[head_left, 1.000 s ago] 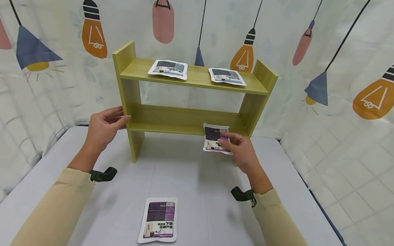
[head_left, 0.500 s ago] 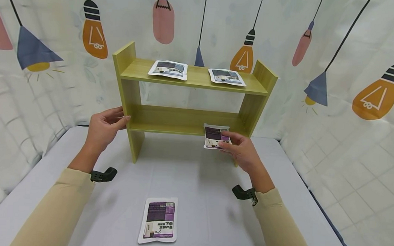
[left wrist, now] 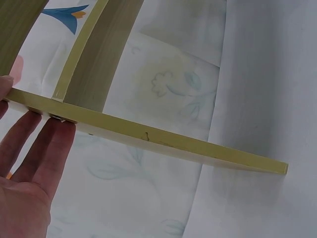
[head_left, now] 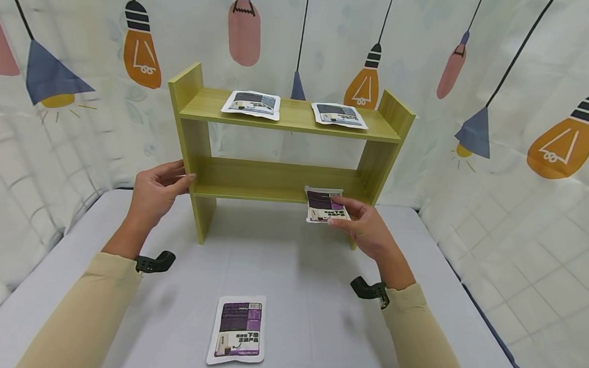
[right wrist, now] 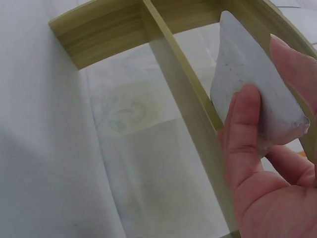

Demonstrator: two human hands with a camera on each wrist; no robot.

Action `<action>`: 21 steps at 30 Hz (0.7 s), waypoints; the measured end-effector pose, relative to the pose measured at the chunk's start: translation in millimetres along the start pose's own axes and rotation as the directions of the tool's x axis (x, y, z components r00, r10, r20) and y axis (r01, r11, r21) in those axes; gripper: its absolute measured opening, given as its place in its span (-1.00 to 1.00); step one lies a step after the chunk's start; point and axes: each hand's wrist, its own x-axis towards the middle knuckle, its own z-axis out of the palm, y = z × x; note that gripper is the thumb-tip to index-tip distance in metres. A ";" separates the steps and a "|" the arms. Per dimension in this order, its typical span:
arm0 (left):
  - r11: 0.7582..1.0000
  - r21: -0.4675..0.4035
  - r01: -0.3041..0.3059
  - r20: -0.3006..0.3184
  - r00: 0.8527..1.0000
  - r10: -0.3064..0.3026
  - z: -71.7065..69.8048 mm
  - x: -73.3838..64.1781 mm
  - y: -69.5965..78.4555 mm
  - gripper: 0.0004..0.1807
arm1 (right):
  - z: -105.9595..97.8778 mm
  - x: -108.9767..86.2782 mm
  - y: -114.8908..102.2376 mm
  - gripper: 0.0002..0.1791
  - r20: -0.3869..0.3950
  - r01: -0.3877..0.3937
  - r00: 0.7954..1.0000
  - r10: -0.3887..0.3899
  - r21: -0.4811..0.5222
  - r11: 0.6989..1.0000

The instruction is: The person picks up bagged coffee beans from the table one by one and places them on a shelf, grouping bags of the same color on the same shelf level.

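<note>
A green wooden shelf unit [head_left: 279, 177] stands at the back of the grey table. My left hand [head_left: 158, 188] rests with straight fingers [left wrist: 47, 148] against the shelf's left upright [left wrist: 148, 139]. My right hand [head_left: 360, 222] pinches a purple and white packet [head_left: 325, 206] at the front edge of the lower shelf, on its right side. In the right wrist view the packet's silvery back [right wrist: 247, 79] shows between thumb and fingers. Two similar packets [head_left: 251, 102] [head_left: 339, 114] lie flat on the top shelf. Another packet [head_left: 238, 329] lies on the table near me.
The table [head_left: 294, 274] is covered in a grey cloth. Behind and beside it hangs a white curtain [head_left: 532, 108] printed with lamps and bulbs. The table's right edge [head_left: 474, 307] drops off beside my right arm.
My right hand has lifted the packet slightly and tilted it flatter toward the lower shelf's edge. My left hand has stayed on the shelf's upright.
</note>
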 end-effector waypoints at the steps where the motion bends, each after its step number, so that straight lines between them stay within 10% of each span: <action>1: 1.000 0.003 0.002 0.001 1.000 -0.002 -0.1 0.1 -0.1 -0.39 | -0.3 -0.6 -0.5 -0.27 0.005 0.001 1.000 -0.001 -0.001 1.000; 21: 0.999 0.034 0.020 0.005 1.000 -0.020 -0.9 -0.4 -0.7 -0.38 | -1.3 3.3 -2.8 -0.29 -0.042 0.009 0.999 -0.012 -0.072 0.997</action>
